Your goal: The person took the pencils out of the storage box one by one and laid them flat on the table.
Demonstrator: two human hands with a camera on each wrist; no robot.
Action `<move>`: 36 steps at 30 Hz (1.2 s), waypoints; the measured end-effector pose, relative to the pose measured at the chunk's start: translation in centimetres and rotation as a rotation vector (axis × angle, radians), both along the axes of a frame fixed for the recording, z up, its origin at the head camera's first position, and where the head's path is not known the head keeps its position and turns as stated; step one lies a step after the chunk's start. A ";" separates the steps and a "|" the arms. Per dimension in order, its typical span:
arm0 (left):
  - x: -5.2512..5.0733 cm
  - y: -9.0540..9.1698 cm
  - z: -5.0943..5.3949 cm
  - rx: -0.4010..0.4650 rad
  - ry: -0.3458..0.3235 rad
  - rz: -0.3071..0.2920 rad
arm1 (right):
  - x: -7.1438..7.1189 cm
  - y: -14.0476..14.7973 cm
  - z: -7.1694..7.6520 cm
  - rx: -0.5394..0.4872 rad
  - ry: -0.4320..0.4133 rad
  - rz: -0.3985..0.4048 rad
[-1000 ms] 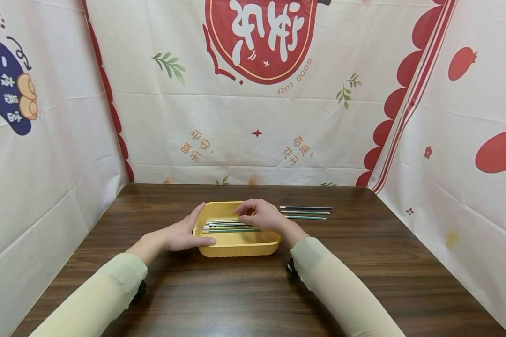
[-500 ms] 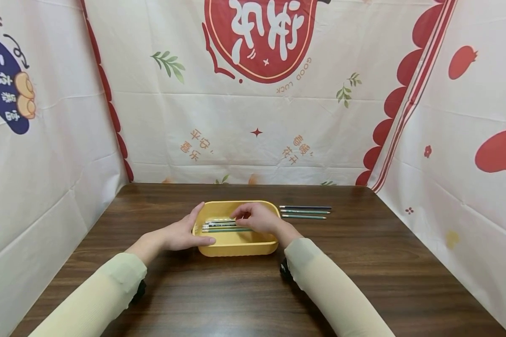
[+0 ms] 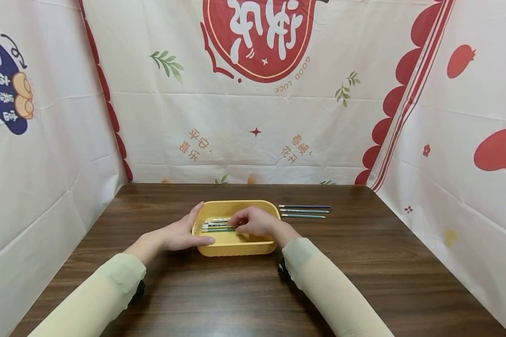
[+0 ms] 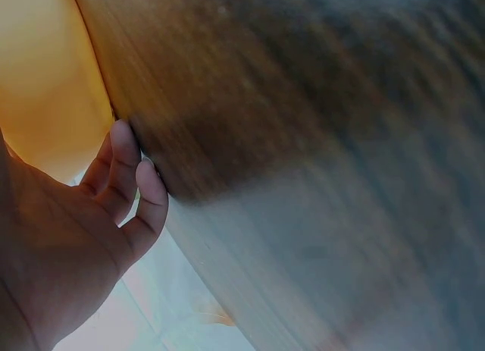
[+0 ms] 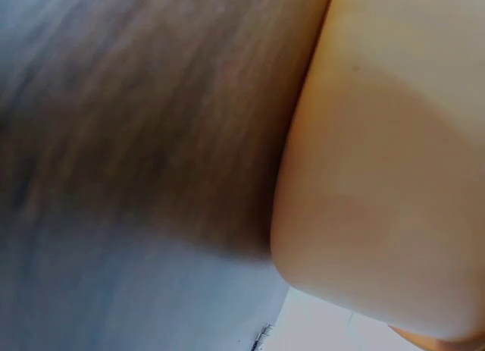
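Observation:
A yellow tray (image 3: 237, 250) stands on the table, with several pencils (image 3: 212, 226) lying side by side in it, eraser ends to the left. At its left end, my left hand (image 3: 178, 234) holds the tray, thumb over the near rim and fingers spread along the end. The left wrist view shows bent fingers of the left hand (image 4: 83, 222) beside the tray's wall (image 4: 53, 78). Inside the tray, my right hand (image 3: 256, 222) is over the pencils' right part with bent fingers; whether it pinches any is hidden. The right wrist view shows the tray's outer wall (image 5: 371, 192).
Three more pencils (image 3: 304, 211) lie roughly parallel on the brown table (image 3: 219, 295), just right of the tray. Printed white cloth (image 3: 244, 117) hangs behind the table and on both sides.
My right hand has shifted left and a little lower within the tray, covering more of the pencils' right part. My left hand keeps its hold on the tray.

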State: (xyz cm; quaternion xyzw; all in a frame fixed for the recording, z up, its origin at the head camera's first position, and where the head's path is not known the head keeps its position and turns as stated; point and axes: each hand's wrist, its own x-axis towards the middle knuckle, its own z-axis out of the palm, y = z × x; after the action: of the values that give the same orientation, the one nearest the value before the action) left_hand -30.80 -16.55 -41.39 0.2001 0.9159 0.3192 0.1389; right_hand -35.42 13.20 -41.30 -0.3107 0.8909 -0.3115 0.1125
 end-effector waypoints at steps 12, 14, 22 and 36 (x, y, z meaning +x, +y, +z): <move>-0.1 0.1 0.3 -0.001 -0.006 -0.003 | 0.2 0.1 0.2 0.068 0.048 0.025; -0.1 0.1 0.3 -0.002 -0.005 -0.002 | 0.2 0.1 0.3 0.087 0.079 0.036; -0.2 0.0 0.3 -0.004 -0.003 -0.004 | 0.3 0.0 0.6 0.125 0.143 0.060; 0.1 0.1 0.2 0.005 -0.011 -0.001 | 0.1 0.1 -0.1 0.140 0.178 0.088</move>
State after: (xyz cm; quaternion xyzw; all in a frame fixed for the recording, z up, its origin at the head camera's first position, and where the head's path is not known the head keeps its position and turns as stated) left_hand -30.69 -16.47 -41.22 0.1993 0.9142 0.3223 0.1436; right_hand -35.31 13.27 -41.36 -0.3672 0.9025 -0.2145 0.0679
